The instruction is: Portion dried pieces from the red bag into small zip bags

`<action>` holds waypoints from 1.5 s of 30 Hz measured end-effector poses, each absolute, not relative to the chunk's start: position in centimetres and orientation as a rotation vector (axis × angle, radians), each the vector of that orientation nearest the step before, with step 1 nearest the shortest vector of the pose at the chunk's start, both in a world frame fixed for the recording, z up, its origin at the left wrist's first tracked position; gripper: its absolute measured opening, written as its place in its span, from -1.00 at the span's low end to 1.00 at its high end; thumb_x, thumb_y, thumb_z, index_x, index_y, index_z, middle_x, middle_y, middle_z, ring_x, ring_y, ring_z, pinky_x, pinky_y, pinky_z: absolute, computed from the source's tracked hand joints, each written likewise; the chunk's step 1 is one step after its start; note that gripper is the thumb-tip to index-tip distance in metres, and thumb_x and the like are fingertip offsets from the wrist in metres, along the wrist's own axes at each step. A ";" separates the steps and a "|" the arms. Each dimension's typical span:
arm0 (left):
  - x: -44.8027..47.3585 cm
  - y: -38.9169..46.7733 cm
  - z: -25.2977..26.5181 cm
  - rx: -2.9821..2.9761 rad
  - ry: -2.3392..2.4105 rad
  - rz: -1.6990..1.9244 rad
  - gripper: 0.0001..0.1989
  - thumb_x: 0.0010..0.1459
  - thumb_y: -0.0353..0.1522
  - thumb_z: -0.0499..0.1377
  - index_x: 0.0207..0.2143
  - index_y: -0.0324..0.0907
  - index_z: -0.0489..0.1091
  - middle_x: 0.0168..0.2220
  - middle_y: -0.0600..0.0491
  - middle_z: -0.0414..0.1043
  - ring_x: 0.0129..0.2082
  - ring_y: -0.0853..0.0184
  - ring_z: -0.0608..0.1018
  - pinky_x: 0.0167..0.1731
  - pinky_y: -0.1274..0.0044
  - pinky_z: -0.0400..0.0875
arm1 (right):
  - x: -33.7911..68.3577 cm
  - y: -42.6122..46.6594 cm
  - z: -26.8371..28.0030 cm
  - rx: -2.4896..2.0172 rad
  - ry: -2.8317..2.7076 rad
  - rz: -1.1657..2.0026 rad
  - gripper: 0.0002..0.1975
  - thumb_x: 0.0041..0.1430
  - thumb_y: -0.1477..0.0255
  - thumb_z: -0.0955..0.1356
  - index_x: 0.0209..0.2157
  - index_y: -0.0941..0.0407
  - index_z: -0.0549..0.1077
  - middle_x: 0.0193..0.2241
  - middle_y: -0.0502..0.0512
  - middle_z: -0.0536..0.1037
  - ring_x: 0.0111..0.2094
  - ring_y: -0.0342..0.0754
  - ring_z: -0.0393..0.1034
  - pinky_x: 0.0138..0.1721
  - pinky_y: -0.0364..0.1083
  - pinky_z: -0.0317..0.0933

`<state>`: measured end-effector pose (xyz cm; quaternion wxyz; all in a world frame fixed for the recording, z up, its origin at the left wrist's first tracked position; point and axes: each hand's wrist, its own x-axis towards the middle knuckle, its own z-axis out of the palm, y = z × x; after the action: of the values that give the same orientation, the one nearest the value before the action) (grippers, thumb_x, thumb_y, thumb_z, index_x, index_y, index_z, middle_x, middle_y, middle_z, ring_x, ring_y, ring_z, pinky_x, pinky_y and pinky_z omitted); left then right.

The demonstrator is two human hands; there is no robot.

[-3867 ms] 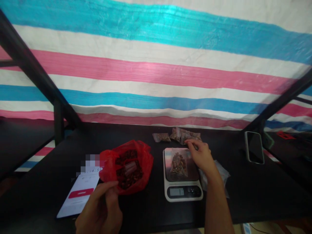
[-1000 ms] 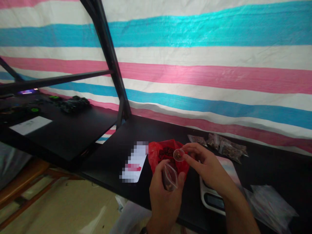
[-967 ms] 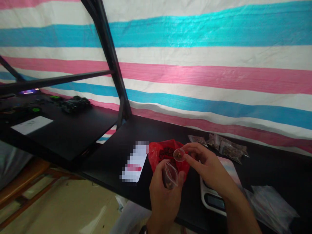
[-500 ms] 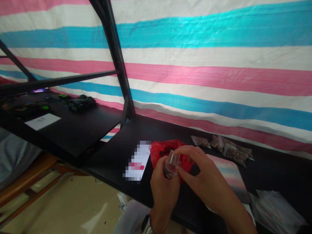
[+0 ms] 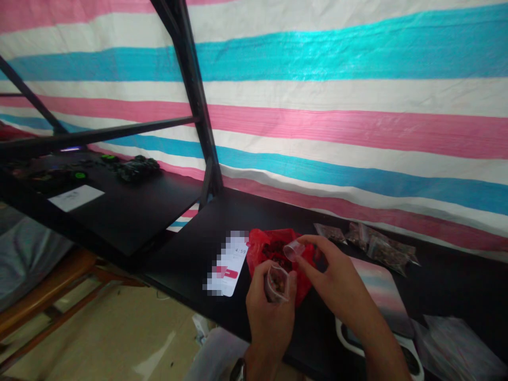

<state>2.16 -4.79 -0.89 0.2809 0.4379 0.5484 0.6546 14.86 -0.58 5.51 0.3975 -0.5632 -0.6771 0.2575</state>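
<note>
My left hand [image 5: 270, 315] is closed on a small clear plastic bag [image 5: 278, 283], whose mouth is spread wide and shows brownish bits inside. Pinched in the fingers of my right hand [image 5: 331, 270] is a small clear plastic cup [image 5: 294, 250], tilted on its side above the red bag. That red plastic bag [image 5: 257, 243] stands open on the black table behind both hands, with dark reddish-brown pieces in it. Under my right forearm sits a scale [image 5: 383, 296] with a shiny metal plate and white body, partly hidden.
Several filled small bags [image 5: 387, 251] lie along the table's back edge. Flat clear bags [image 5: 460, 344] are at the right front. A lit phone [image 5: 230, 270] lies left of the red bag. Black metal posts [image 5: 194, 95] rise before a striped sheet.
My right hand has lifted the cup off the small bag's mouth and tipped it sideways over the red bag. The small bag in my left hand now faces up with its opening uncovered.
</note>
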 end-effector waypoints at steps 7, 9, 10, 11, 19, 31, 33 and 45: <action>0.8 -5.5 -1.1 1.200 1.013 1.660 -0.64 0.27 -0.11 0.36 -0.06 -0.05 0.34 -0.28 0.14 0.38 -0.35 0.39 0.47 -0.32 0.57 0.42 | 15.2 -1.0 6.0 -1.273 -1.766 0.814 -0.73 0.32 0.31 0.39 0.01 -0.04 0.62 0.10 0.11 0.63 0.17 0.11 0.48 0.30 0.14 0.25; 0.8 -5.5 -1.1 1.099 0.884 1.499 -0.57 0.27 -0.07 0.36 -0.01 -0.02 0.27 -0.27 0.15 0.35 -0.34 0.40 0.44 -0.32 0.57 0.40 | 15.6 -1.7 6.9 -1.236 -1.800 0.925 -0.72 0.35 0.27 0.40 0.05 -0.07 0.62 0.09 0.07 0.65 0.15 0.08 0.51 0.28 0.10 0.29; 0.8 -5.4 -1.1 1.037 0.821 1.429 -0.54 0.26 -0.07 0.38 -0.01 -0.01 0.23 -0.26 0.16 0.34 -0.35 0.41 0.43 -0.33 0.58 0.38 | 15.9 -2.1 7.3 -1.221 -1.828 1.001 -0.71 0.35 0.27 0.42 0.07 -0.09 0.62 0.08 0.05 0.65 0.13 0.07 0.52 0.26 0.08 0.31; 0.9 -5.4 -1.1 0.974 0.757 1.374 -0.50 0.24 -0.07 0.39 -0.01 0.00 0.19 -0.25 0.17 0.33 -0.38 0.44 0.42 -0.36 0.59 0.36 | 16.1 -2.3 7.5 -1.204 -1.846 1.078 -0.70 0.34 0.27 0.43 0.08 -0.10 0.61 0.07 0.04 0.66 0.10 0.05 0.54 0.22 0.05 0.34; 0.9 -5.1 -1.4 0.846 0.342 1.162 -0.47 0.16 -0.12 0.43 -0.06 -0.02 0.17 -0.20 0.11 0.45 -0.42 0.42 0.50 -0.39 0.55 0.32 | 17.5 -2.7 8.2 -1.105 -1.760 1.171 -0.88 0.23 0.50 0.46 -0.22 0.03 0.65 -0.25 0.01 0.68 -0.20 -0.04 0.57 -0.10 -0.10 0.44; 0.0 -3.9 -2.5 0.887 0.464 1.167 -0.37 0.07 -0.14 0.48 0.12 0.00 0.32 0.06 -0.06 0.55 0.06 0.04 0.63 0.05 0.25 0.47 | 29.7 -3.3 5.9 -1.598 -1.238 0.681 -0.76 -0.03 0.26 0.52 -0.31 0.05 0.58 -0.32 0.15 0.70 -0.28 0.11 0.60 -0.19 0.02 0.43; -0.1 -4.0 -2.3 0.931 0.450 1.137 -0.43 0.13 -0.14 0.44 0.12 -0.02 0.35 -0.01 -0.06 0.56 -0.06 0.10 0.64 -0.07 0.30 0.49 | 30.7 -3.0 4.8 -1.735 -1.175 0.609 -0.80 -0.05 0.30 0.46 -0.33 0.05 0.57 -0.38 0.14 0.69 -0.30 0.13 0.60 -0.18 0.06 0.43; 0.5 -4.7 -0.7 0.955 0.408 1.050 -0.67 0.19 -0.13 0.37 -0.06 -0.09 0.56 -0.17 -0.04 0.52 -0.23 0.19 0.52 -0.20 0.37 0.42 | 32.0 -2.5 3.5 -1.897 -1.114 0.287 -0.69 0.10 0.24 0.34 -0.22 0.08 0.63 -0.18 0.26 0.73 -0.11 0.21 0.64 0.03 0.17 0.41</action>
<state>0.52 -4.69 -0.65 0.7395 0.4355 0.1860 0.4784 31.99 -2.51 3.50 0.4453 -0.7655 -0.4496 0.1160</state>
